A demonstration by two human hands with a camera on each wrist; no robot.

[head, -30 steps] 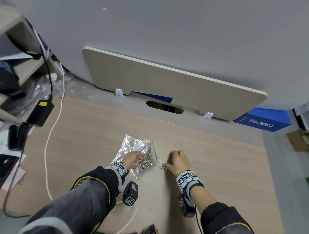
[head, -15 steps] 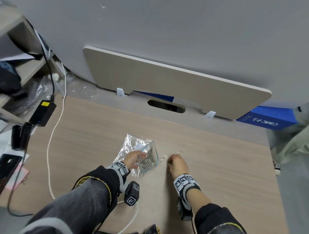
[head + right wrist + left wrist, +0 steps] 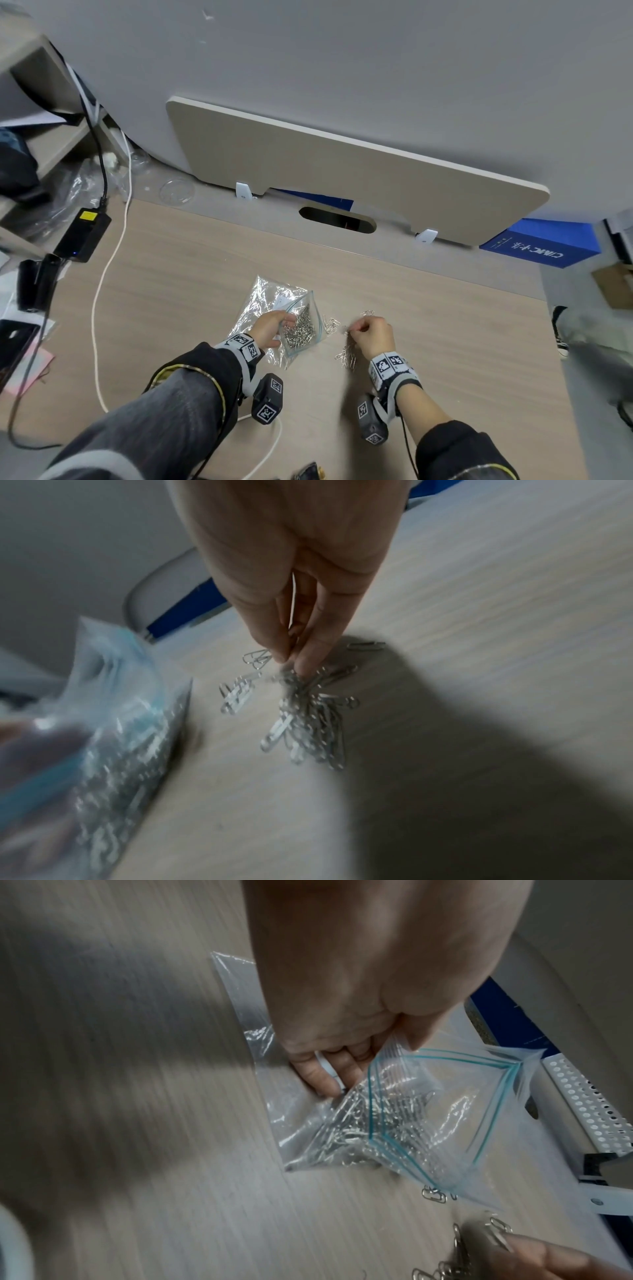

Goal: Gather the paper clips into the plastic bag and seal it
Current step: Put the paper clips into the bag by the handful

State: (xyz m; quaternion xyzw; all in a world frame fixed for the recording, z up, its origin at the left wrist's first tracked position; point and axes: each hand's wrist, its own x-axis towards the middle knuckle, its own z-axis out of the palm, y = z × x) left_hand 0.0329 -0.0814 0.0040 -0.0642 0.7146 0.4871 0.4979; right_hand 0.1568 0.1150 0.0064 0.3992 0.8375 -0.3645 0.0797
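A clear zip bag (image 3: 301,325) (image 3: 428,1110) with a blue-green seal strip lies on the wooden desk, its mouth gaping toward the right and many silver paper clips inside. My left hand (image 3: 272,327) (image 3: 342,1031) grips the bag's rim and holds it open. Just right of the mouth, my right hand (image 3: 371,334) (image 3: 294,653) pinches a bunch of paper clips (image 3: 308,715) that hangs from its fingertips over the desk. More loose clips (image 3: 331,323) (image 3: 236,693) lie between the bag and that hand, and a pair lies beyond it (image 3: 367,312).
A crumpled clear wrapper (image 3: 267,294) lies under the bag. A white cable (image 3: 102,291) and a black power brick (image 3: 82,236) sit on the desk's left. A beige board (image 3: 342,178) leans against the wall behind; a blue box (image 3: 541,245) sits at the right.
My right hand has drawn back from the loose clips and lifted a bunch of them in a pinch. My left hand stays on the bag's rim.
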